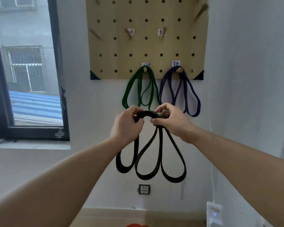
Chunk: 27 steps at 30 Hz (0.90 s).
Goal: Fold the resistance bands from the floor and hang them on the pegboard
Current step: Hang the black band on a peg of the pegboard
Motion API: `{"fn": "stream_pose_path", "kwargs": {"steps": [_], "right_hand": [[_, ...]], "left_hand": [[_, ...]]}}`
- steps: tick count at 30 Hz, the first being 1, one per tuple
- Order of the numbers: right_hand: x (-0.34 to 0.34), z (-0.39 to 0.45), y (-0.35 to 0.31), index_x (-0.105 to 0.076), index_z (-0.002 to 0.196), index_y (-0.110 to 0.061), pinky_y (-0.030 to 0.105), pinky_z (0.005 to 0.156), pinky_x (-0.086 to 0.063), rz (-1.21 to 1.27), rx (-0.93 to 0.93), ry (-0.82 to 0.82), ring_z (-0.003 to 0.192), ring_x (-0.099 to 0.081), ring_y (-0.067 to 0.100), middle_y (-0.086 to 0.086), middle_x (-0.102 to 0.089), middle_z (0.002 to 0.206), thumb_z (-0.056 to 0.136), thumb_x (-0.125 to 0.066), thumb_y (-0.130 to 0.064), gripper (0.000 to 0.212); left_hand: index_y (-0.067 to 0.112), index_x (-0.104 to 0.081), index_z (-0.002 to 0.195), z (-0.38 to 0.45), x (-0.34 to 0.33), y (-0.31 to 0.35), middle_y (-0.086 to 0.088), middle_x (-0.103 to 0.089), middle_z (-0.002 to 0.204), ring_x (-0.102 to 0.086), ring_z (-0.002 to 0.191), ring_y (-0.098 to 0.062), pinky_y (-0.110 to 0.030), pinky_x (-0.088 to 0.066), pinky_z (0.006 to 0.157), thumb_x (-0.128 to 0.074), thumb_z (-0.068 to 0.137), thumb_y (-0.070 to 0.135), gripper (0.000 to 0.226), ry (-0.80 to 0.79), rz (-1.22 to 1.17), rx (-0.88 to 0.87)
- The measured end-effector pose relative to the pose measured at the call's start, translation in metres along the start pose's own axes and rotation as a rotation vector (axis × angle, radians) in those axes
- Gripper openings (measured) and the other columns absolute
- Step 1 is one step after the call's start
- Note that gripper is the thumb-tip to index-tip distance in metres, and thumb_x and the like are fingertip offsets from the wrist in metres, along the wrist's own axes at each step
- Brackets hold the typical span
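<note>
Your left hand [127, 123] and right hand [171, 119] both grip the folded black band [152, 154], below the pegboard [146, 46].

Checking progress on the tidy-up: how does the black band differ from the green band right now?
The black band is gripped by both hands, left hand and right hand, below the pegboard; the green band hangs from a peg. The black band looks wider and flatter, the green band thinner. Both are folded into several drooping loops.
</note>
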State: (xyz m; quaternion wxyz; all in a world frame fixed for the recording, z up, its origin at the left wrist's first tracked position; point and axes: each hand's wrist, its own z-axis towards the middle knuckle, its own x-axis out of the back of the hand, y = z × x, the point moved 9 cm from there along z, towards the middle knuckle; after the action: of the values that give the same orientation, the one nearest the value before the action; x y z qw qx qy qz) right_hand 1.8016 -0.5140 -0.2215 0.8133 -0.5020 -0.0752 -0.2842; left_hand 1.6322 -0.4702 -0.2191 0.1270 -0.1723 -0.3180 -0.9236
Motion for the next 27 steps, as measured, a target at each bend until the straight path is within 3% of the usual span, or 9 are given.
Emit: {"fn": "stream_pose_path", "kwargs": {"steps": [5,11,14,18,22,27], "right_hand": [[0.010,0.021,-0.021,-0.060,0.105,-0.025,0.046,0.094,-0.059,-0.031,0.028,0.014,0.099,-0.073,0.022,0.007,-0.072,0.104,0.083,-0.085,-0.032,0.035],[0.029,0.062,-0.045,-0.061,0.104,-0.023,0.039,0.086,-0.062,-0.113,0.076,0.059,0.093,-0.074,0.018,0.002,-0.074,0.096,0.083,-0.085,-0.029,0.032],[0.043,0.087,-0.059,-0.061,0.104,-0.024,0.032,0.081,-0.062,-0.113,0.089,0.065,0.092,-0.074,0.014,-0.001,-0.074,0.096,0.082,-0.087,-0.025,0.034],[0.074,0.120,-0.086,-0.064,0.107,-0.027,0.022,0.077,-0.057,-0.101,0.158,0.170,0.091,-0.071,0.007,-0.006,-0.074,0.097,0.083,-0.086,-0.028,0.033],[0.099,0.155,-0.100,-0.067,0.108,-0.024,0.037,0.092,-0.061,0.018,0.192,0.240,0.096,-0.075,0.014,-0.001,-0.078,0.100,0.082,-0.087,-0.022,0.033],[0.130,0.189,-0.116,-0.065,0.102,-0.024,0.044,0.091,-0.062,0.165,0.229,0.359,0.092,-0.078,0.020,0.004,-0.080,0.098,0.083,-0.086,-0.016,0.029]], "left_hand": [[0.023,-0.064,0.112,0.028,0.006,0.019,0.015,-0.070,0.097,-0.066,0.092,0.003,-0.004,-0.047,0.075,-0.064,0.093,0.010,0.023,0.036,-0.028,-0.094],[0.025,-0.064,0.111,0.076,0.010,0.023,0.013,-0.072,0.099,-0.068,0.095,-0.004,-0.030,-0.058,0.088,-0.063,0.095,0.009,0.023,0.066,-0.007,-0.138],[0.025,-0.064,0.110,0.106,0.016,0.038,0.010,-0.073,0.098,-0.069,0.092,-0.009,-0.032,-0.059,0.083,-0.065,0.095,0.014,0.019,0.100,0.044,-0.194],[0.020,-0.067,0.102,0.152,0.031,0.060,0.009,-0.069,0.096,-0.065,0.086,-0.011,-0.023,-0.053,0.072,-0.072,0.091,0.026,0.014,0.184,0.144,-0.243],[0.026,-0.067,0.098,0.194,0.030,0.073,0.013,-0.067,0.092,-0.064,0.080,-0.010,-0.031,-0.056,0.069,-0.071,0.090,0.035,0.013,0.189,0.190,-0.218],[0.024,-0.068,0.105,0.239,0.017,0.093,0.009,-0.070,0.096,-0.068,0.082,-0.013,-0.037,-0.061,0.072,-0.072,0.089,0.032,0.018,0.201,0.094,-0.217]]}}
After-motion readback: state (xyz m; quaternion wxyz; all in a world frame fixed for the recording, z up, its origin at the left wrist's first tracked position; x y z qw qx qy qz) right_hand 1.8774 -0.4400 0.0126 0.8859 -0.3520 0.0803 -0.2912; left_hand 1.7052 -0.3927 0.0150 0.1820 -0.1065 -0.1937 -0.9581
